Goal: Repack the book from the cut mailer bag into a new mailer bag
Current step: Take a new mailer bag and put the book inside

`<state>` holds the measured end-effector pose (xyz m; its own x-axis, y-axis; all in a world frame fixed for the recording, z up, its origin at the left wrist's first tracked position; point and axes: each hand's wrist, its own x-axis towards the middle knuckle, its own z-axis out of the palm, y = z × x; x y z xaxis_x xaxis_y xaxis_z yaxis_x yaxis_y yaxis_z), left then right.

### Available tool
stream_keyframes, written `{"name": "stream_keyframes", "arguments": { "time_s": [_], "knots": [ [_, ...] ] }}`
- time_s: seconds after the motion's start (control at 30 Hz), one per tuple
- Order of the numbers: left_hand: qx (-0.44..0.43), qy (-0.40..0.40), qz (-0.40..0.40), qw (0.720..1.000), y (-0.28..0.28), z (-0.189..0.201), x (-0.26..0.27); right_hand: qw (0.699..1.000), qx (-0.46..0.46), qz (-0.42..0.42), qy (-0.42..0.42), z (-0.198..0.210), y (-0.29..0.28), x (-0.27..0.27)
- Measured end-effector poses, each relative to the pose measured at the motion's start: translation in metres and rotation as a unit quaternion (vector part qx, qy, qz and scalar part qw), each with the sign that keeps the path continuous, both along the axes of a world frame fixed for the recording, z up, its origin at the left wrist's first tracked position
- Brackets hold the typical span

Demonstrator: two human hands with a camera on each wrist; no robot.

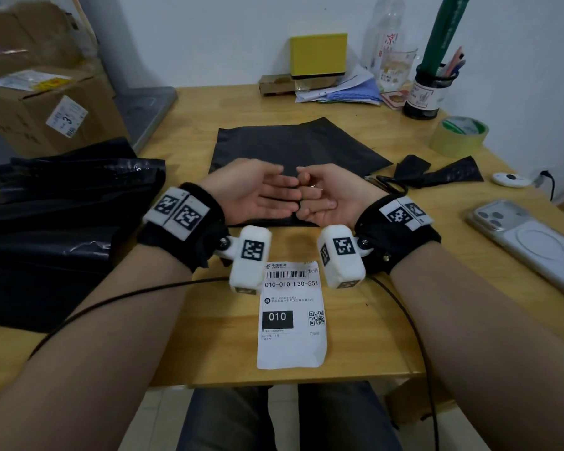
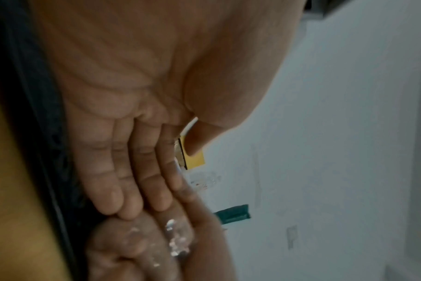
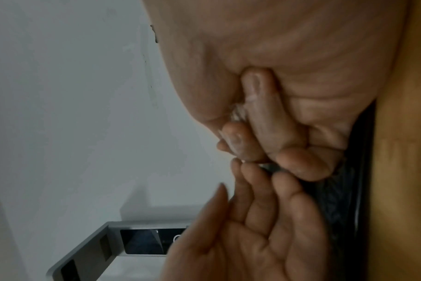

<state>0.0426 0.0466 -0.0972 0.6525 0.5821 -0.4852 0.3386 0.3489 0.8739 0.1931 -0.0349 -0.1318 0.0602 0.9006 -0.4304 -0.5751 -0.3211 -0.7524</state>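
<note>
Left hand [image 1: 254, 193] flat and relaxed, right hand [image 1: 326, 198] curled around a small clear scrap, both over black mailer bag [image 1: 293, 144].

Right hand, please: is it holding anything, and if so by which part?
The right hand pinches a small crumpled clear scrap in its curled fingers; which part of it cannot be told. The left hand holds nothing.
</note>
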Motion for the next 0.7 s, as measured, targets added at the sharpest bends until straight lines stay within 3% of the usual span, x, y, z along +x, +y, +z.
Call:
{"name": "stream_keyframes", "arguments": {
  "time_s": [0.3, 0.7],
  "knots": [
    [0.024, 0.077, 0.027, 0.996, 0.006, -0.013, 0.004, 1.0, 0.005, 0.006, -0.021, 0.0, 0.001, -0.005],
    [0.012, 0.076, 0.097, 0.992, 0.026, -0.019, -0.031, 1.0, 0.016, 0.005, -0.013, -0.002, 0.0, -0.005]
  ]
}}
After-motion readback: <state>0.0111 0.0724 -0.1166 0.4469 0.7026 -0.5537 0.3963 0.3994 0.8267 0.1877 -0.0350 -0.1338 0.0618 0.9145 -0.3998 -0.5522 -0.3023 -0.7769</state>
